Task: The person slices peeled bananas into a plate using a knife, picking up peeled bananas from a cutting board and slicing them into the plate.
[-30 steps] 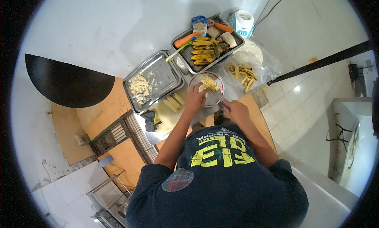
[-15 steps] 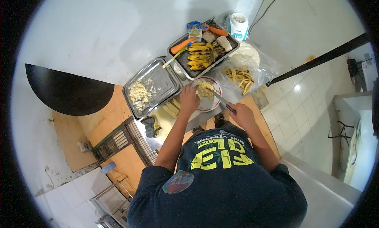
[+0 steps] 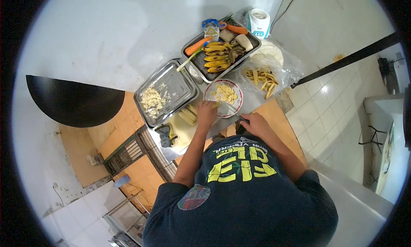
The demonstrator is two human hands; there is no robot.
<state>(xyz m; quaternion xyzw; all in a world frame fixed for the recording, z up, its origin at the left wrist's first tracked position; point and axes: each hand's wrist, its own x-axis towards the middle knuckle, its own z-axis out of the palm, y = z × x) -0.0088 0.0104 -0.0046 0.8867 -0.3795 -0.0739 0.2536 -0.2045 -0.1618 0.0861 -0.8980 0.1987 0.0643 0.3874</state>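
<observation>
A red-rimmed white plate (image 3: 207, 94) holds banana slices (image 3: 225, 93) spread over its middle. My left hand (image 3: 206, 111) is at the plate's lower left edge, its fingers closed on a yellowish banana piece (image 3: 216, 105) that shows only in part. My right hand (image 3: 256, 124) grips the dark handle of a knife (image 3: 244, 119) at the plate's lower right. The blade points up and left over the plate and is hard to make out. Peeled bananas (image 3: 187, 115) lie left of my left hand.
A metal tray (image 3: 180, 75) with pale chopped food stands left. Behind is a tray (image 3: 198, 71) with a banana bunch (image 3: 217, 58) and carrots (image 3: 198, 46). Banana peels (image 3: 263, 80) lie in plastic at right, near a white-and-teal appliance (image 3: 258, 23). A dark crumpled item (image 3: 164, 135) sits front left.
Both hands have drawn back toward me from the plate's middle. The knife has come away from the banana pile, and the slices now lie spread out in view.
</observation>
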